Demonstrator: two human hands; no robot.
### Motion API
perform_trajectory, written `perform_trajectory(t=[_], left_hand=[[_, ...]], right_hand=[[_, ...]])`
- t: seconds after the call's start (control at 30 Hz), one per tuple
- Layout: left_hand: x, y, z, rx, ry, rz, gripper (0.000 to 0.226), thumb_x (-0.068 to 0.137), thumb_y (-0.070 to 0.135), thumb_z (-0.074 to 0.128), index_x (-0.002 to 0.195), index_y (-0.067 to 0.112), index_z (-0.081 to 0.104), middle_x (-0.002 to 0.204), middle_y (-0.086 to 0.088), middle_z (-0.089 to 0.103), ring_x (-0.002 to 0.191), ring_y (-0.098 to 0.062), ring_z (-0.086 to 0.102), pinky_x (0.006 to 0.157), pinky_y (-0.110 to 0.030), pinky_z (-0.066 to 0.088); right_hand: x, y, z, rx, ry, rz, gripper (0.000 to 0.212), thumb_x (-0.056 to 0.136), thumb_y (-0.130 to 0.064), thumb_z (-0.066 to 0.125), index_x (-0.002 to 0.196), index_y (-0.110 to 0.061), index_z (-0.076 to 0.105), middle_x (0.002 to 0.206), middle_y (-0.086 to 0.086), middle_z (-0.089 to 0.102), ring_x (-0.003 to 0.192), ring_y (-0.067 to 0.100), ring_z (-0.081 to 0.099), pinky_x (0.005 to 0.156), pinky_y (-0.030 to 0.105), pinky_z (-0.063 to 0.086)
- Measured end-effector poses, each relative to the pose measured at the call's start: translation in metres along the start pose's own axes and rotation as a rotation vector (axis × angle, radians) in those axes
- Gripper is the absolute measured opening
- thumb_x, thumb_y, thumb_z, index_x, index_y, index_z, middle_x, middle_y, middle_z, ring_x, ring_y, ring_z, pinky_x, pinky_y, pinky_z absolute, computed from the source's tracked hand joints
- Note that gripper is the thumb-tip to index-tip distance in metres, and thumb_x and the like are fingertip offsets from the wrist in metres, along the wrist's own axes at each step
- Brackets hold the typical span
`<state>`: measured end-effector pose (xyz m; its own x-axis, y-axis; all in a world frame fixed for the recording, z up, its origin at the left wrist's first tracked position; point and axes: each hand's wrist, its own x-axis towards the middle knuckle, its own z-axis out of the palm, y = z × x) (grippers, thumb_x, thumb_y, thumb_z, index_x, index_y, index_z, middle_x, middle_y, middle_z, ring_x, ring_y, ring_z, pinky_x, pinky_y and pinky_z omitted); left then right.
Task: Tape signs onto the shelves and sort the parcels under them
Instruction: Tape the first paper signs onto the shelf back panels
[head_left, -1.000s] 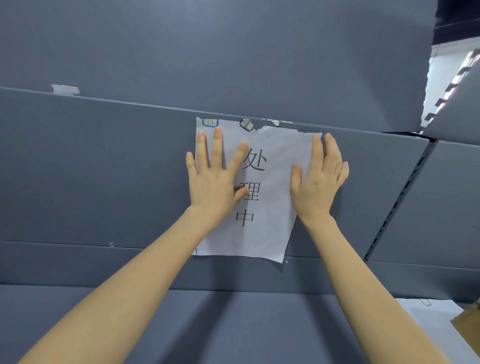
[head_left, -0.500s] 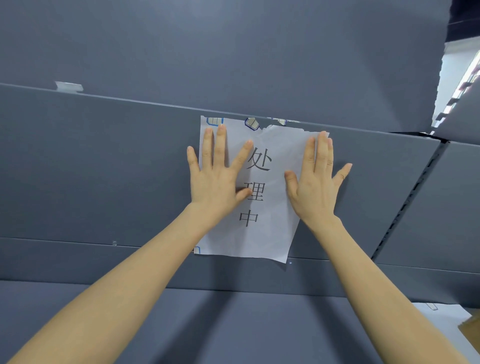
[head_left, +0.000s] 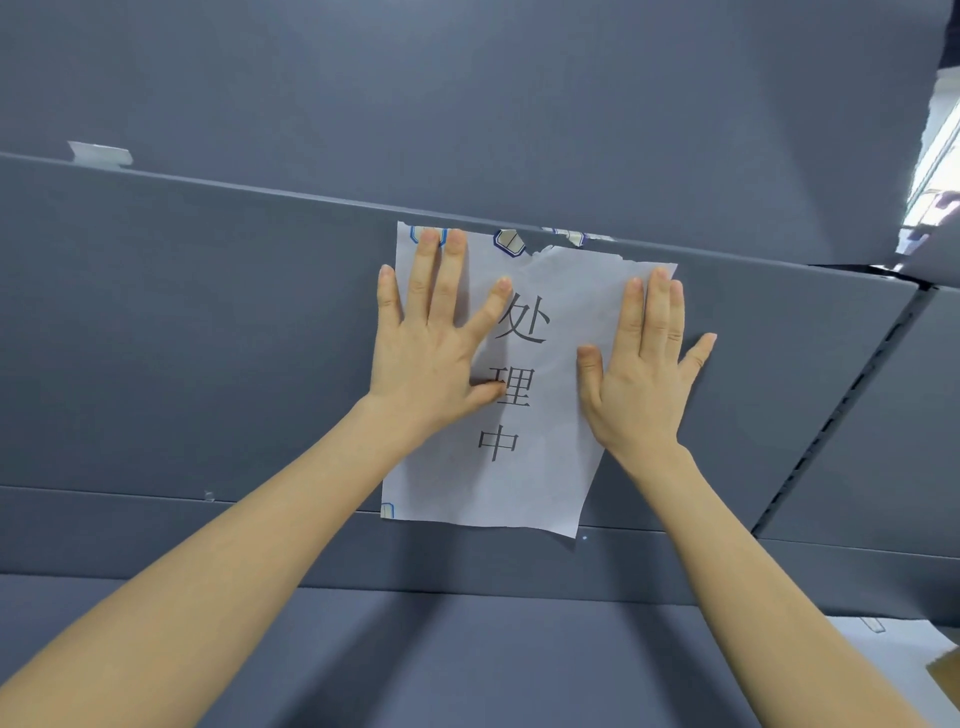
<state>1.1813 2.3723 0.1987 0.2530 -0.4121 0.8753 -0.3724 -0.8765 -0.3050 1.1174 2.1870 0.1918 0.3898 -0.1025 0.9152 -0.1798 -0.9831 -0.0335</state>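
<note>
A white paper sign (head_left: 524, 457) with three black characters lies against the grey back panel (head_left: 208, 338) of the shelf. Its top edge is torn at the right. Printed tape pieces (head_left: 509, 242) sit along its top edge, and another shows at its lower left corner (head_left: 387, 511). My left hand (head_left: 436, 348) presses flat on the sign's left part, fingers straight and spread. My right hand (head_left: 641, 364) presses flat on the sign's right edge, fingers straight, little finger out over the panel.
A grey shelf board (head_left: 467, 104) hangs above the sign, with a loose strip of tape (head_left: 101, 153) on the panel's top edge at the left. A slotted upright (head_left: 841, 405) runs down at the right. The lower shelf surface (head_left: 467, 665) lies below, with a cardboard corner (head_left: 943, 675) at far right.
My right hand has flattened and slid a little inward on the sign's right edge, its fingers now straight together. The left hand stays pressed in place. The view shifted slightly.
</note>
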Motion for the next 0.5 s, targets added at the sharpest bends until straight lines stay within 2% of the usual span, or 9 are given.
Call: perform_trajectory(t=[0.23, 0.5], left_hand=[[0.0, 0.0, -0.002, -0.037, -0.002, -0.01, 0.111, 0.048, 0.079, 0.065, 0.138, 0.028, 0.022, 0.144, -0.022, 0.011, 0.133, -0.037, 0.014, 0.096, -0.063, 0.036], [0.001, -0.005, 0.001, -0.152, 0.023, -0.006, 0.109, 0.047, 0.072, 0.07, 0.138, 0.03, 0.027, 0.145, -0.018, 0.013, 0.132, -0.041, 0.013, 0.094, -0.071, 0.029]], right_hand=[[-0.001, -0.004, -0.007, 0.021, -0.034, 0.024, 0.067, 0.086, -0.031, 0.042, 0.142, -0.002, 0.02, 0.147, 0.025, 0.032, 0.135, 0.029, 0.016, 0.091, 0.077, 0.019], [0.004, -0.007, -0.015, 0.024, -0.114, 0.095, 0.067, 0.089, -0.033, 0.035, 0.146, 0.001, 0.022, 0.153, 0.017, 0.026, 0.138, 0.022, 0.008, 0.093, 0.078, 0.015]])
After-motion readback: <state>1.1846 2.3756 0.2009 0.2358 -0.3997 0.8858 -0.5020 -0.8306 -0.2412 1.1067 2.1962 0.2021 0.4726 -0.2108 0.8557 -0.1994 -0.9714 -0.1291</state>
